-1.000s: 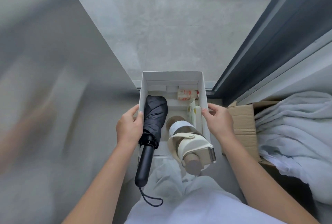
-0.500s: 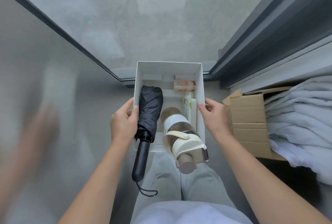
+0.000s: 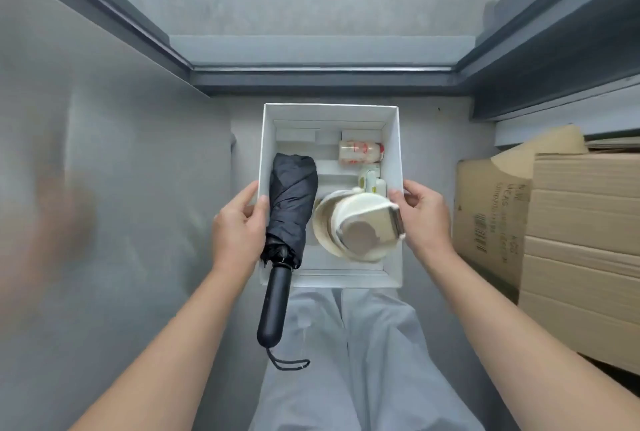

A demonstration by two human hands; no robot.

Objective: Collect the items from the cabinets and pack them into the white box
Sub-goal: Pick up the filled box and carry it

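The left hand [image 3: 239, 223] and right hand [image 3: 424, 219] grip the white box [image 3: 394, 140] by its side walls, before the legs [image 3: 346, 344]; inside lie a black umbrella [image 3: 292, 202] (handle jutting past the near rim), a cream bottle [image 3: 360, 226] and a small red-labelled bottle [image 3: 360, 152].

The left hand [image 3: 239, 223], right hand [image 3: 426, 219] and both forearms [image 3: 173, 344] are bare; loose pale grey trousers [image 3: 367, 361] (softly creased) cover the legs.

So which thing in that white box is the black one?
The folded umbrella by the left hand, its handle past the near wall of the white box; the flask and small bottle are pale.
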